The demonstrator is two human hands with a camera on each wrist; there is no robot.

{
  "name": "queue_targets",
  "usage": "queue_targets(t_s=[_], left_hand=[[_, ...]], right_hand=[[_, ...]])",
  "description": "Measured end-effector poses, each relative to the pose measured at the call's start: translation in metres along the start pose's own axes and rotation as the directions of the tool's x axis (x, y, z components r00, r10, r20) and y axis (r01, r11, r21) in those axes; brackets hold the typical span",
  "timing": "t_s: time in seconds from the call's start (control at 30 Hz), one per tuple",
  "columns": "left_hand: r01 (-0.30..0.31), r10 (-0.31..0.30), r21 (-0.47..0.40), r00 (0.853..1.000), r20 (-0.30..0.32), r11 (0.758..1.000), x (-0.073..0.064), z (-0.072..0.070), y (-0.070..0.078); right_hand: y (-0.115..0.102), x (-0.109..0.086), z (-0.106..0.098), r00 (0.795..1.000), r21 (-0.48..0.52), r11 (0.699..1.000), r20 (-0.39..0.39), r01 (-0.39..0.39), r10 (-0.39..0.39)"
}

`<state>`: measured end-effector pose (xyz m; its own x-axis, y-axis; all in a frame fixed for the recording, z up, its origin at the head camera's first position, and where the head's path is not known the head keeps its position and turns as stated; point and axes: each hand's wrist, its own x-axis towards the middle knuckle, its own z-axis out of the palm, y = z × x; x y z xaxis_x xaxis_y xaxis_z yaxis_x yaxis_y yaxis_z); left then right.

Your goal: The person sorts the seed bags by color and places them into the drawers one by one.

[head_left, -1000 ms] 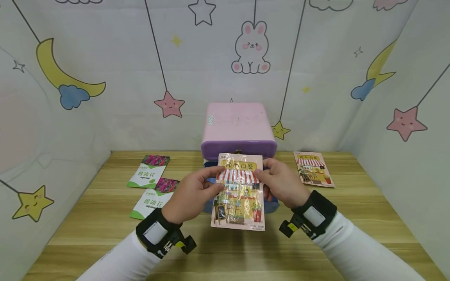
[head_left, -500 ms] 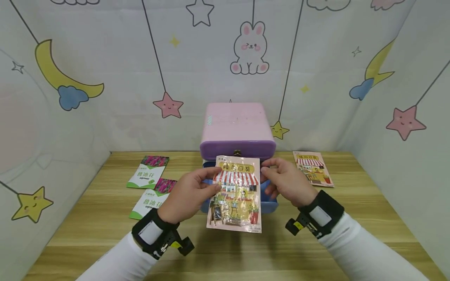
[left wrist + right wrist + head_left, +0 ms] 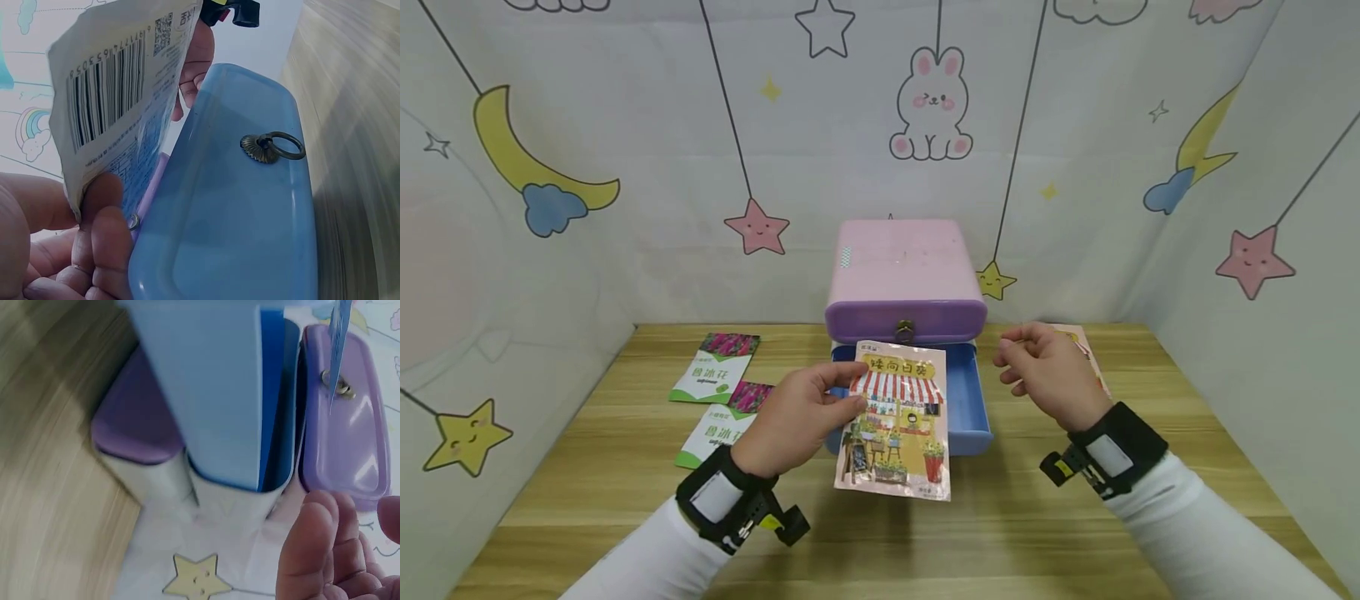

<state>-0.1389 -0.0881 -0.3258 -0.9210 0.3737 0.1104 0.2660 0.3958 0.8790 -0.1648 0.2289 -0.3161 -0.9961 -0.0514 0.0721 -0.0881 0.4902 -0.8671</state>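
Note:
My left hand (image 3: 797, 417) pinches the left edge of a pink sunflower seed packet (image 3: 895, 454), its striped-awning picture facing up toward me. In the left wrist view the packet's back shows a barcode (image 3: 106, 94), with thumb and fingers closed on one corner. The packet hangs in front of an open blue drawer (image 3: 967, 392), hiding much of it. My right hand (image 3: 1056, 371) holds nothing, its fingers loosely bent, and partly covers a matching pink packet (image 3: 1092, 354) on the table.
The blue drawer sticks out of a small pink cabinet (image 3: 906, 260), below a purple drawer (image 3: 850, 321). A ring handle (image 3: 275, 147) juts from the blue front. Two green-and-white flower seed packets, one farther back (image 3: 707, 375) and one nearer (image 3: 711, 433), lie at left on the wooden table (image 3: 587, 500).
My right hand has let go of the pink packet and moved right, over toward the other one. My left hand has kept hold of its packet, which has shifted slightly left and down.

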Motion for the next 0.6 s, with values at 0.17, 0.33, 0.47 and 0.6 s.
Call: queue_targets(t_s=[0.17,0.33,0.47,0.6], left_hand=[[0.017,-0.017,0.009,1.0,-0.004,1.0,0.001,0.0,0.0],[0.047,-0.047,0.0,0.999,-0.003,0.999,0.002,0.0,0.0],[0.063,-0.063,-0.006,0.998,0.0,0.998,0.002,0.001,0.001],[0.066,-0.066,0.031,0.998,-0.001,0.997,0.003,0.001,0.002]], right_hand=[[0.006,0.0,-0.007,0.997,-0.086,0.995,-0.05,0.047,-0.051],[0.011,0.0,-0.01,0.994,-0.202,0.978,-0.085,0.057,-0.075],[0.014,0.0,-0.013,0.992,-0.283,0.958,-0.092,0.056,-0.085],[0.017,0.0,-0.015,0.991,-0.327,0.942,-0.081,0.075,-0.108]])
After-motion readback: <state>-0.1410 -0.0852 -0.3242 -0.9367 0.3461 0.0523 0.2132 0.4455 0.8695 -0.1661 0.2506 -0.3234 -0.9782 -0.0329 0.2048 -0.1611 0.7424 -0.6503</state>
